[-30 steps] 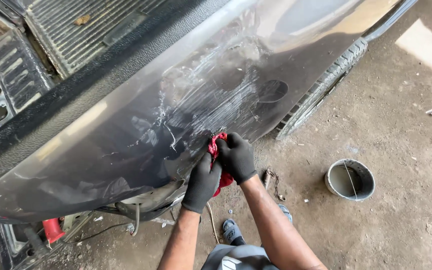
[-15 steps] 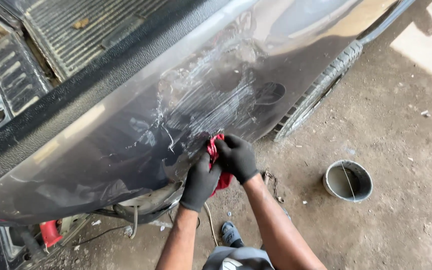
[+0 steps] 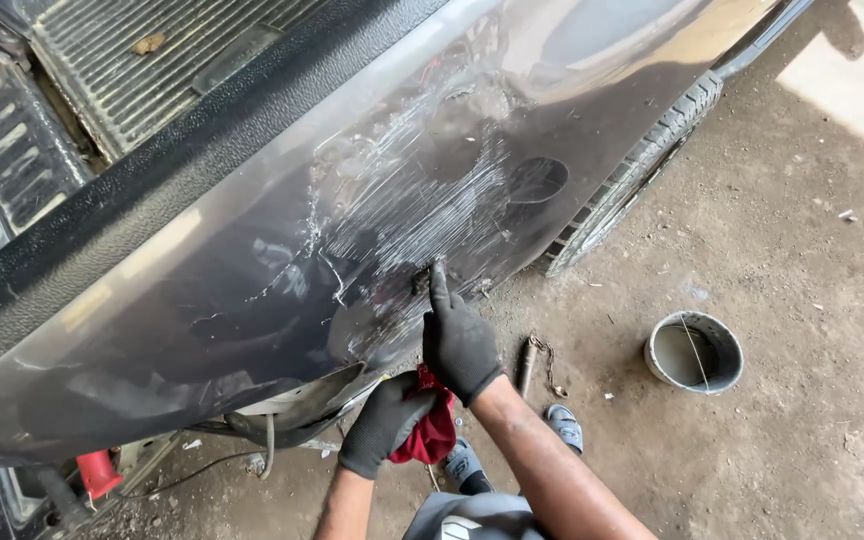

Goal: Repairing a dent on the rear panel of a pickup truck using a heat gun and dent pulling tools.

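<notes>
Your gloved hands at the scuffed truck panel (image 3: pixel 282 290).
Right hand (image 3: pixel 459 342): fingers extended, touching panel, empty. Left hand (image 3: pixel 384 422) grips red rag (image 3: pixel 432 432) (bunched).

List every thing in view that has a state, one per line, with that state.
Truck side panel: scuffed with pale sanding scratches, glossy elsewhere.
Right hand: gloved, fingertips pressing a small dark piece against the panel.
Left hand: gloved, closed on the red rag.
Red rag: bunched, off the panel.
Bucket: upright on the dirt floor, open-topped.
Tyre: on the ground, mostly hidden by the panel.
</notes>
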